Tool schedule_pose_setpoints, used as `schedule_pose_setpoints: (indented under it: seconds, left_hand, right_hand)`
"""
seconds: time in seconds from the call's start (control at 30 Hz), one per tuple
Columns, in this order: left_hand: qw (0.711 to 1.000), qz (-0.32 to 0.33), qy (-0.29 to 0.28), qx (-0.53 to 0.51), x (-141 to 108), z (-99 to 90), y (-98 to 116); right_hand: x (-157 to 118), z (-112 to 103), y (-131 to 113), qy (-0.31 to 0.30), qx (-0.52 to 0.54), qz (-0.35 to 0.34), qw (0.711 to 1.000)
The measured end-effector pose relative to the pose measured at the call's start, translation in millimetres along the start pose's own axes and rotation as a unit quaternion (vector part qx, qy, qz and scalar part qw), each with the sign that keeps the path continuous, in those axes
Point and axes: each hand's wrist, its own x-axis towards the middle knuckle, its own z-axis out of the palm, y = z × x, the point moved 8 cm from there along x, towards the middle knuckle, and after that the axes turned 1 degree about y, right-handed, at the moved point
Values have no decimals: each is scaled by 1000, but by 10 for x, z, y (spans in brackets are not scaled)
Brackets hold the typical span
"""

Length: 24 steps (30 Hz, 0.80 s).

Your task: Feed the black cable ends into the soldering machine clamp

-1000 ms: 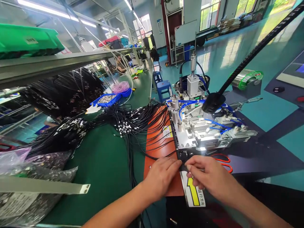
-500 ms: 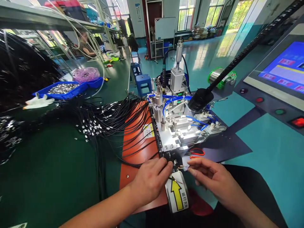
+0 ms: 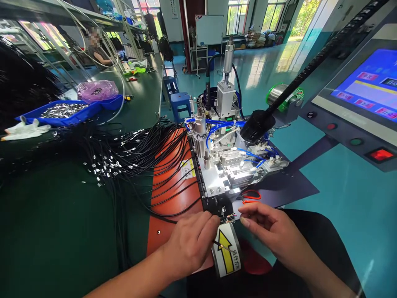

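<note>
My left hand (image 3: 194, 238) is closed on a thin black cable whose stripped end (image 3: 223, 247) sticks out below the fingers, over the yellow arrow label (image 3: 228, 258). Just right of its knuckles, fine coloured wire ends (image 3: 231, 217) show at the machine's near edge. My right hand (image 3: 273, 231) is beside those wires, thumb and forefinger apart, with nothing visible between them. Ahead is a metal machine (image 3: 223, 178) with blue air tubes. Black cables (image 3: 173, 165) run from its left side across an orange plate (image 3: 176, 198).
Red-handled scissors (image 3: 252, 194) lie beside the machine. A control panel (image 3: 356, 111) stands at right, and a black flexible lamp (image 3: 259, 124) reaches over the machine. At left are a blue tray (image 3: 62, 114) of metal parts and a white glove (image 3: 26, 129). A person (image 3: 99, 54) sits farther back.
The view has shifted slightly. My right fingertips, close to the coloured wires before, are now a little farther from them. The stripped cable end below my left hand points lower.
</note>
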Motion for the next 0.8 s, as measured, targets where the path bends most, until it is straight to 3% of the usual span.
schedule_pose_setpoints:
  seconds: [0.17, 0.33, 0.53, 0.8]
  left_hand:
    - [999, -4, -40, -8, -68, 119, -2]
    - [999, -27, -5, -21, -70, 81, -33]
    - [999, -38, 10, -11, -18, 47, -27]
    - [998, -45, -10, -32, 21, 62, -44]
  right_hand:
    - [-7, 9, -15, 9, -18, -5, 1000]
    - [-35, -25, -34, 43, -71, -23, 996]
    - [-105, -34, -215, 101, -113, -145, 978]
    - [-159, 113, -234, 96, -184, -243, 947]
